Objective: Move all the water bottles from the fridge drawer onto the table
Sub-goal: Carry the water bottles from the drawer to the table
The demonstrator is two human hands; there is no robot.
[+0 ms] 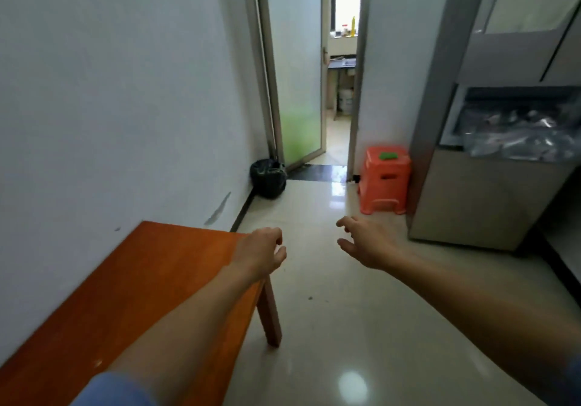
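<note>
Head view, one frame, some motion blur at the right edge.

Left hand: holds nothing. Fingers loosely curled, palm down, in the air over the far corner of the table. I cannot tell whether the wrist touches the table edge.

Right hand: holds nothing. Fingers relaxed and a little apart, thumb out to the side, over the floor tiles, pointing toward the fridge side of the room.

Table: orange-brown wood, set along the white wall on my left. One leg shows below my left forearm. No bottle on the part of the top that I can see.

Fridge drawer: on my right, pulled out from the grey fridge, well apart from both hands. Water bottles: clear plastic, lying packed inside the drawer. They are blurred, so I cannot tell the count.

Other things: an orange plastic stool stands just beside the fridge, against the wall, with a small green object on its seat. A black bin bag sits in the corner by the door frame. A frosted glass door stands open to a further room.
</note>
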